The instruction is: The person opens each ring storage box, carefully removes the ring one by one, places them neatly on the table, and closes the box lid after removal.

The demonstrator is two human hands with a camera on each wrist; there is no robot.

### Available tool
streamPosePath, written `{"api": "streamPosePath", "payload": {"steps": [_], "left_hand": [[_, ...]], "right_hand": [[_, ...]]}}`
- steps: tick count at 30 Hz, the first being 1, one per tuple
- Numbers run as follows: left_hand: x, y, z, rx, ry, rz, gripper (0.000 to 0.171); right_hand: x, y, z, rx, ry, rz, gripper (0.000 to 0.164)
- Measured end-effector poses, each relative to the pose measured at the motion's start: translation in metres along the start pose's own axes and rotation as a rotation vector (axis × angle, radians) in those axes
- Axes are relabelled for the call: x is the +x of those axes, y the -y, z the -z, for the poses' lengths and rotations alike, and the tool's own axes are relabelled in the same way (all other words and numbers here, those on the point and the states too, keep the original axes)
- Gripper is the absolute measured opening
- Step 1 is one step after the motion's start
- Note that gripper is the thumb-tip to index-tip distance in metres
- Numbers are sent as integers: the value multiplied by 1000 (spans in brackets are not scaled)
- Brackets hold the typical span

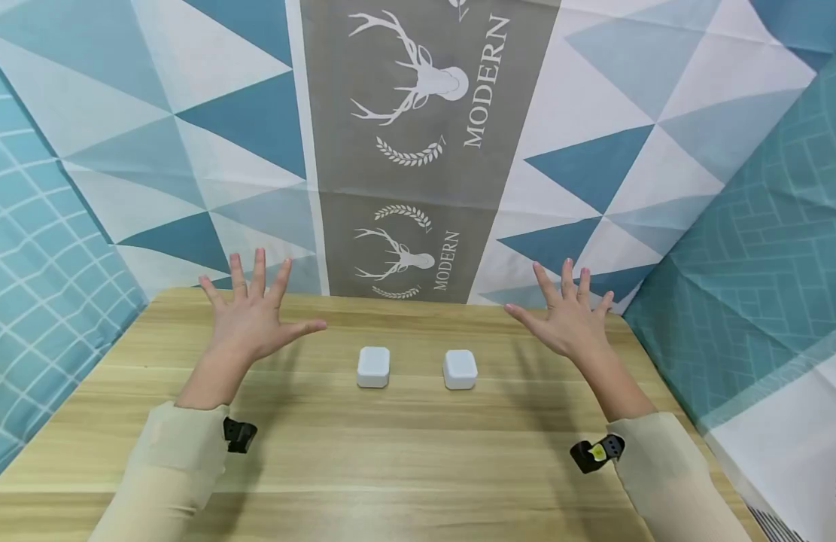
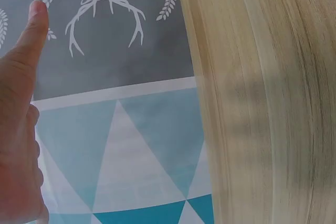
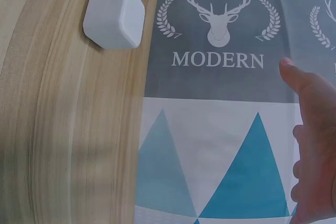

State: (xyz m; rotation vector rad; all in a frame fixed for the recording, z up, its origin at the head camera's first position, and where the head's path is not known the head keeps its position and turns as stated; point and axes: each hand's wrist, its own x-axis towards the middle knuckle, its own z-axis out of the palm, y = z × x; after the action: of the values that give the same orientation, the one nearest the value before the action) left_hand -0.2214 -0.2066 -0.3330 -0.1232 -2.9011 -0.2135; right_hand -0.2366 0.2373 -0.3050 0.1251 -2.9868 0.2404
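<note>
Two small white rounded blocks stand side by side on the wooden table, the left block [image 1: 373, 366] and the right block [image 1: 460, 369]. To the left of them my left hand [image 1: 248, 324] is raised over the table with fingers spread and nothing in it. My right hand [image 1: 570, 320] is held up the same way on the other side, fingers straight and apart, also holding nothing. In the right wrist view one white block [image 3: 114, 17] sits near the table edge, away from the thumb. The left wrist view has my left hand [image 2: 21, 124] at its left side and no block.
The wood-grain table [image 1: 363, 467] ends at a hanging cloth [image 1: 248, 150] with triangles, deer heads and lettering. Blue-green patterned cloth hangs at the left [image 1: 38, 248] and right [image 1: 763, 248]. A black strap device [image 1: 240, 434] is on the left wrist, another [image 1: 597, 453] on the right.
</note>
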Motion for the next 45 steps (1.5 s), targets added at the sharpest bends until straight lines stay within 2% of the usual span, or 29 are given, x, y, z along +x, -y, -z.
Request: {"api": "streamPosePath", "payload": {"steps": [9,17,28,38,45], "left_hand": [[-2,5,4,-65,9,24,117],[-3,9,9,-102,-3,22,117],[-6,5,6,-162,-77,5,110],[-6,6,0,-199,-62,-6,102],[-9,5,-2,-211,-65,-21,96]], "right_hand": [[3,3,0,15,-1,28,91],[4,5,-2,19,-63,75,91],[5,5,-7,83,-133,143,83],[3,10,-10,152,-197,185,73],[-1,13,-14,192,-182,177,70]]}}
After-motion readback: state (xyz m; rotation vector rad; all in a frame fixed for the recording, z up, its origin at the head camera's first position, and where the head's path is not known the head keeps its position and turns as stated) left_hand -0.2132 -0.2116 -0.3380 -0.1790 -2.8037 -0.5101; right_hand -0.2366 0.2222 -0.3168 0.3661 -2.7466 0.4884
